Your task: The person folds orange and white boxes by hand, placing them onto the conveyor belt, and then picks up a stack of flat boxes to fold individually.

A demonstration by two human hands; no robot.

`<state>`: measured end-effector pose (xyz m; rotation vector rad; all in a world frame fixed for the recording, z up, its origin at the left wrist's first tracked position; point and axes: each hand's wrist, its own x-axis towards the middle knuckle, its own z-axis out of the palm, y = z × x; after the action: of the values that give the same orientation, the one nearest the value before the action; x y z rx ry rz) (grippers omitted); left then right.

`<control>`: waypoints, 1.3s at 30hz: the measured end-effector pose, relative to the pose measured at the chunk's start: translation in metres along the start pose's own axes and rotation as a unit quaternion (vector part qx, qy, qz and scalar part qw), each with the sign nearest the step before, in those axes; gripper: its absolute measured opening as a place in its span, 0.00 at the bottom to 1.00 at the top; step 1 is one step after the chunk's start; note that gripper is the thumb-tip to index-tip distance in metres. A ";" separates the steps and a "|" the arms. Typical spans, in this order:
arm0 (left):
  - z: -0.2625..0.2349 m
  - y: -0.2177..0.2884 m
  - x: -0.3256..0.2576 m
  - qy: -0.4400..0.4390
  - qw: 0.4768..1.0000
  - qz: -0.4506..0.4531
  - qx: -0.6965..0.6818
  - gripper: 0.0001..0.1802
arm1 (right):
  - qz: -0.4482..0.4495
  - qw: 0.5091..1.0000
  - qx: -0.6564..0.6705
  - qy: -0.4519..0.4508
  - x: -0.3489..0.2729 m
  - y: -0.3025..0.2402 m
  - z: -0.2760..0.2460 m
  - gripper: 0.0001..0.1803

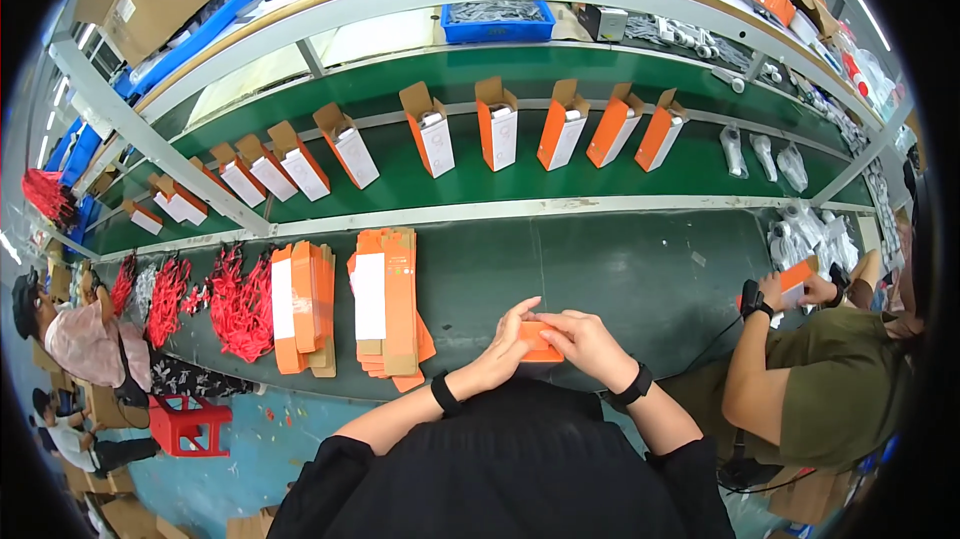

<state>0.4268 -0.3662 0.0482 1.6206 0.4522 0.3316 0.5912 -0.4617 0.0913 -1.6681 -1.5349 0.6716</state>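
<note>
Close in front of my body, both hands are on a small-looking orange carton, whose far parts are hidden by the fingers. My left hand closes round its left side, index finger stretched past the edge. From the right, my right hand grips it, the thumb pressing on its upper face. To the left of my hands lies a stack of flat orange-and-white cartons on the dark green work surface. A second stack of flat cartons lies beyond it.
Upright open cartons stand in a row on the green belt ahead. Red cord bundles lie at left. Bagged white parts lie at right, beside a co-worker holding an orange-and-white carton. A metal frame post rises at left.
</note>
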 end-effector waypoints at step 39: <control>-0.076 0.001 -0.038 0.131 0.881 -0.018 0.454 0.72 | 0.174 0.939 0.271 -0.126 0.108 -0.001 -0.002 0.13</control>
<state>0.3575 -0.3178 0.0590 2.4893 0.9393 0.3302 0.6074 -0.3562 0.1059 -1.4631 -1.0744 1.4021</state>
